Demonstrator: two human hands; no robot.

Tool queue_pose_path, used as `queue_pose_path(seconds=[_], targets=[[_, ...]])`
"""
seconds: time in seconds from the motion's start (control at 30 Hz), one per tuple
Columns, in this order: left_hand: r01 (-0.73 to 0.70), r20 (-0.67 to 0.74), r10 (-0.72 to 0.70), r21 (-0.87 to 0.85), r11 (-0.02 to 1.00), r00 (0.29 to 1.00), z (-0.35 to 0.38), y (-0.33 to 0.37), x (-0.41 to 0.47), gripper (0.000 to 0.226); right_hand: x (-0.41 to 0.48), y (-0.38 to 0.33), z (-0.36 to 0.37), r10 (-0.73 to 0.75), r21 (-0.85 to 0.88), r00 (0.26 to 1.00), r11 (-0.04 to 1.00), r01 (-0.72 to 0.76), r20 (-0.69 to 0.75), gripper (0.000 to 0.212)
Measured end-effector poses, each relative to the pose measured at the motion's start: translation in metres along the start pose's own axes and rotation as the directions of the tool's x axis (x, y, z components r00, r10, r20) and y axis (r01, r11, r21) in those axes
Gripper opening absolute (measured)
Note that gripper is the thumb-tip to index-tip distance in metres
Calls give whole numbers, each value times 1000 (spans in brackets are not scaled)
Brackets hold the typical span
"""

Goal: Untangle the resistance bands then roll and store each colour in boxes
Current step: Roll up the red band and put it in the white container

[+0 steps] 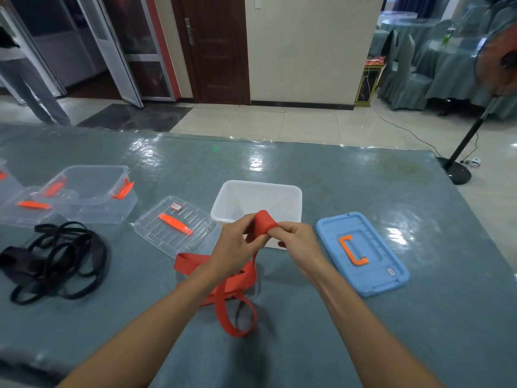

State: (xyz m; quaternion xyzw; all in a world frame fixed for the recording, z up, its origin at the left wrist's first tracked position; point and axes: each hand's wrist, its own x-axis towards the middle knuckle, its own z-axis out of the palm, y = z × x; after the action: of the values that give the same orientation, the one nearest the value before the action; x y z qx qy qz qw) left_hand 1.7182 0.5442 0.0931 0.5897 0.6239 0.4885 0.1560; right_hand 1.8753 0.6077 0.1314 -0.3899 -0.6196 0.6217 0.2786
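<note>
- Red band (pixel 264 221), half rolled, is pinched by left hand (pixel 237 242) and right hand (pixel 296 239) so the coil stays tight.
- White box (pixel 291 191) sits just behind, likely its destination.

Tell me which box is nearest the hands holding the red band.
The white opaque box, just behind the left hand and right hand; the clear box with orange clips stands farther off to the left.

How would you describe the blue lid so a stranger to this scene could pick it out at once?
Start at the grey-green table and find the open white box near its middle. The blue lid lies flat right of that box. It alone is solid blue, with an orange handle, unlike the clear lid left of the box.
</note>
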Motion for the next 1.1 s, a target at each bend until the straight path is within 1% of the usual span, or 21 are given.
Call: queue_pose_path(seconds=[0.1,0.17,0.2,0.27,0.3,0.33,0.4,0.43,0.47,0.5,0.53,0.57,0.63,0.7,0.77,0.8,0.9,0.97,1.0,1.07,1.1], targets=[[-5,30,4,12,1000,1000,-12,-3,1,20,-1,0,-13,-48,-106,985,992,66,163,14],[38,37,-39,33,999,999,-20,-7,2,15,2,-2,-22,-101,-188,986,974,125,132,17],[59,55,-62,42,997,997,-22,-6,3,12,4,-3,-23,-131,-291,984,943,160,117,16],[71,118,-79,71,995,990,-20,3,8,20,5,-6,-15,-154,-525,967,816,241,204,16],[73,146,-83,72,995,986,-16,10,12,19,6,-7,-9,-142,-595,959,759,266,247,18],[79,162,-88,60,995,983,-14,15,16,16,6,-6,-6,-127,-630,960,731,261,250,20],[117,188,-128,71,991,974,-17,17,25,16,10,-6,-10,-136,-655,976,724,215,170,25],[147,208,-166,104,984,964,-21,15,27,21,12,-7,-16,-152,-662,982,726,187,110,22],[168,230,-203,161,973,952,-25,12,28,27,13,-8,-22,-182,-657,983,736,163,40,16],[175,251,-233,231,957,940,-29,8,28,34,13,-8,-28,-218,-645,976,750,149,-27,18],[173,267,-258,302,938,928,-32,5,28,39,13,-9,-34,-261,-638,963,753,160,-66,30],[165,282,-275,360,918,919,-33,2,27,43,14,-8,-37,-316,-645,947,735,209,-52,41],[133,326,-285,419,898,901,-33,1,26,46,14,-8,-39,-408,-687,907,631,362,104,57],[99,379,-280,431,897,882,-31,3,28,45,16,-7,-38,-410,-745,864,470,474,292,63],[90,407,-280,426,900,870,-30,5,29,43,18,-2,-33,-374,-805,831,277,525,413,58],[89,414,-276,418,904,867,-29,6,30,43,19,-1,-30,-372,-815,815,209,541,445,53],[78,440,-252,377,923,862,-31,7,31,40,23,1,-27,-490,-804,730,92,587,476,31],[87,431,-250,362,928,867,-32,5,30,38,26,4,-28,-595,-807,663,40,589,454,16],[102,412,-254,356,929,875,-32,4,30,38,28,5,-27,-616,-816,650,23,578,444,10],[141,345,-258,329,934,902,-29,3,28,38,32,7,-23,-624,-846,673,34,532,398,9],[161,303,-255,302,940,918,-26,2,27,35,33,8,-21,-615,-863,706,80,499,351,10]])
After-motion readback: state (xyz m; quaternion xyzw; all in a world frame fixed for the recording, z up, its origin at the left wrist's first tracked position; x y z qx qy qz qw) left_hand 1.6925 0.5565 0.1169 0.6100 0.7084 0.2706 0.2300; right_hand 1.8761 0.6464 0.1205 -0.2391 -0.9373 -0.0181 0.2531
